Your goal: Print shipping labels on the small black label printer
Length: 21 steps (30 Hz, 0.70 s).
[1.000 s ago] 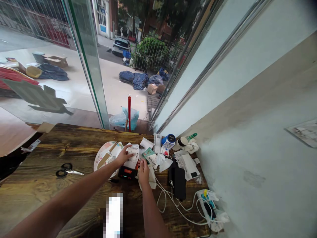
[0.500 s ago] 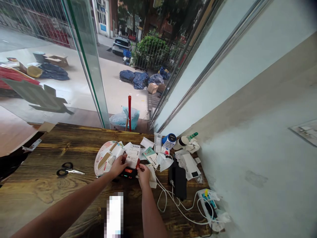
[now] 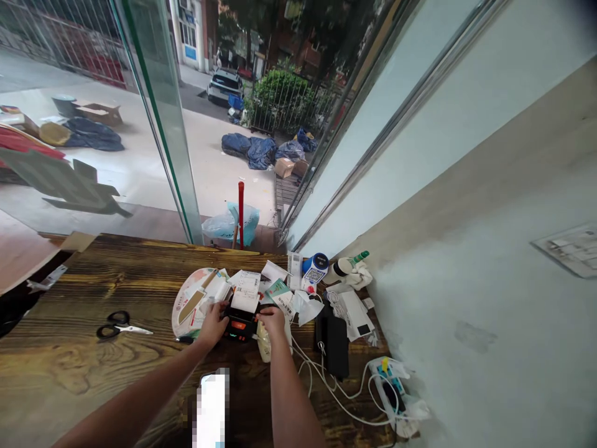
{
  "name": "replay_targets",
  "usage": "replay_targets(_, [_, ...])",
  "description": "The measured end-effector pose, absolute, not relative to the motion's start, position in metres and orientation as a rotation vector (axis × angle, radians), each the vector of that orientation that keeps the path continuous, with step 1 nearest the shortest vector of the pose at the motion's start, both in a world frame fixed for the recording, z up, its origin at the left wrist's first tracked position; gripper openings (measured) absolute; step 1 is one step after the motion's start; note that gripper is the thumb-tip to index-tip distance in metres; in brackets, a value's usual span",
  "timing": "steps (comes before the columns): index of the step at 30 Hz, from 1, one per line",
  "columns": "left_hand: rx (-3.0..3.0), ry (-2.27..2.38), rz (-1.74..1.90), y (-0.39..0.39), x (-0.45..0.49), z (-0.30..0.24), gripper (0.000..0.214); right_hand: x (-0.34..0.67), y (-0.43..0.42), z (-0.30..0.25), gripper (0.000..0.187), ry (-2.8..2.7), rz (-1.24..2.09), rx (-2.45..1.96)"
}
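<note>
A small black label printer (image 3: 241, 328) with an orange panel and a lit green display sits on the wooden table. A strip of white printed labels (image 3: 247, 290) stretches from its top toward the back. My left hand (image 3: 214, 326) grips the printer's left side, fingers curled against its edge. On the opposite side, my right hand (image 3: 273, 322) holds the printer's right edge between thumb and fingers. Below my right hand lies a pale, crumpled packet (image 3: 263, 343), partly covered. Left of the printer, a round fan-shaped card (image 3: 185, 297) rests under loose papers.
Black-handled scissors (image 3: 122, 325) lie at left. A pixelated bright screen (image 3: 209, 407) is near the front. To the right are a black pouch (image 3: 336, 348), white cables (image 3: 342, 398), a power strip (image 3: 392, 392) and a blue-topped speaker (image 3: 316, 264). A glass pane (image 3: 161, 124) stands behind.
My hands have shifted from the printer's upper part to its sides. Red pieces beside the label are no longer visible, and the label strip now lies farther back. The view has turned slightly.
</note>
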State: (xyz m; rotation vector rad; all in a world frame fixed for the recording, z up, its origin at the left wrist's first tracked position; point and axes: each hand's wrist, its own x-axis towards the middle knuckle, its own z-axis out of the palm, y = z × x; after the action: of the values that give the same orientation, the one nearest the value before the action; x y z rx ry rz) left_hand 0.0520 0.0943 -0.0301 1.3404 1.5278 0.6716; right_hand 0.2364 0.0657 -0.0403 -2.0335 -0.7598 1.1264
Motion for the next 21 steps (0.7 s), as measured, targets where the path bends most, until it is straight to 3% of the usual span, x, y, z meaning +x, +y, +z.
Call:
replay_targets(2, [1.455,1.541,0.638,0.097,0.053,-0.027,0.051,0.228,0.066,-0.031,0.016,-0.889,1.024,-1.996])
replay_targets(6, [1.595,1.571,0.536,0.111,0.061,-0.025,0.063,0.214,0.075,-0.023,0.047,-1.07,0.868,-1.94])
replay_targets(13, [1.68,1.52,0.509,0.128,0.064,-0.02,0.048,0.217,0.081,-0.029,0.026,-1.157,0.814,-1.839])
replay_targets(21, [1.425,1.213,0.564,0.122,0.053,-0.003,0.057,0.217,0.064,-0.029,0.024,-1.172,0.978,-1.645])
